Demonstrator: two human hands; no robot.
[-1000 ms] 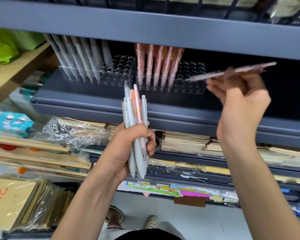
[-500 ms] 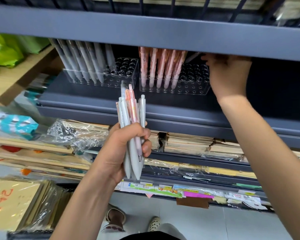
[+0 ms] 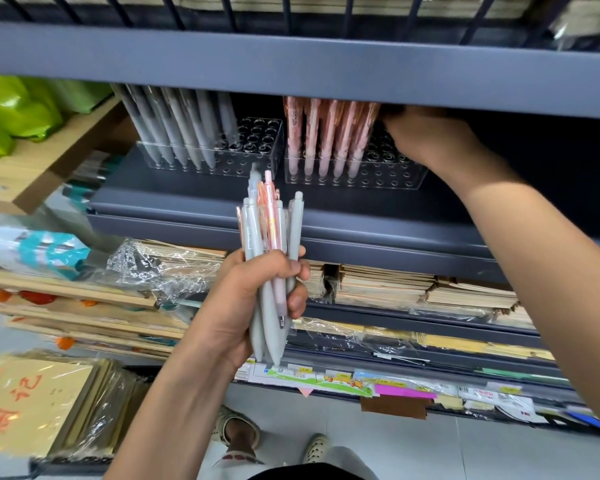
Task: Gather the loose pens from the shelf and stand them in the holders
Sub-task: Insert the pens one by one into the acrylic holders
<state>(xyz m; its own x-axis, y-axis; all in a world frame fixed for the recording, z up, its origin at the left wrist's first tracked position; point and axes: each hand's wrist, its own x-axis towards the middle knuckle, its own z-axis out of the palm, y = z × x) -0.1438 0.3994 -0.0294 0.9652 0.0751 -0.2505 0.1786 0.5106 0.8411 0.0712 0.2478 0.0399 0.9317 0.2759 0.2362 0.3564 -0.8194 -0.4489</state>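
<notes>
My left hand [image 3: 250, 299] grips an upright bundle of grey and pink pens [image 3: 271, 223] in front of the dark shelf [image 3: 194, 202]. Two clear holders with round holes stand on that shelf. The left holder [image 3: 257, 147] carries a row of grey pens [image 3: 174, 129]. The right holder [image 3: 388, 174] carries a row of pink pens [image 3: 326, 133]. My right hand [image 3: 426, 136] reaches over the right holder, fingers curled against the rightmost pink pen [image 3: 368, 133]. Its fingertips are partly hidden under the upper shelf edge.
The upper shelf's grey front edge [image 3: 291, 67] hangs low over the holders. Stacks of brown notebooks [image 3: 385, 285] and wrapped paper packs [image 3: 160, 261] fill the shelves below. Green bags [image 3: 18, 109] lie at the far left. My feet [image 3: 236, 431] stand on the pale floor.
My right hand carried a pink pen from open air in to the right holder and has lowered it beside the pink row. My left hand keeps its bundle almost still.
</notes>
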